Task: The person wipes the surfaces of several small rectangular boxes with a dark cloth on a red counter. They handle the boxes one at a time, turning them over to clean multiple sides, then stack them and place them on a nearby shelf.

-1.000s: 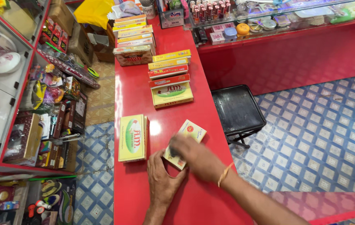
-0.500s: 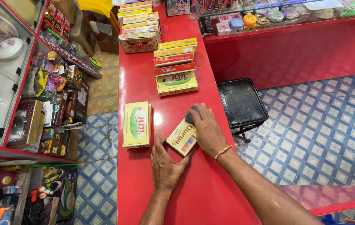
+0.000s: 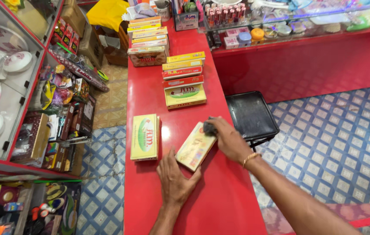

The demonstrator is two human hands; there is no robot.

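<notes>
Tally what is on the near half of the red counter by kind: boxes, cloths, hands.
Yellow boxes: 2, one under the hands, one lying beside it
Dark cloth: 1, under the right hand
Hands: 2, counting the left hand
Total: 5

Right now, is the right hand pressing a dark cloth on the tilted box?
Yes: the right hand holds a dark cloth against the yellow box's top end.
</notes>
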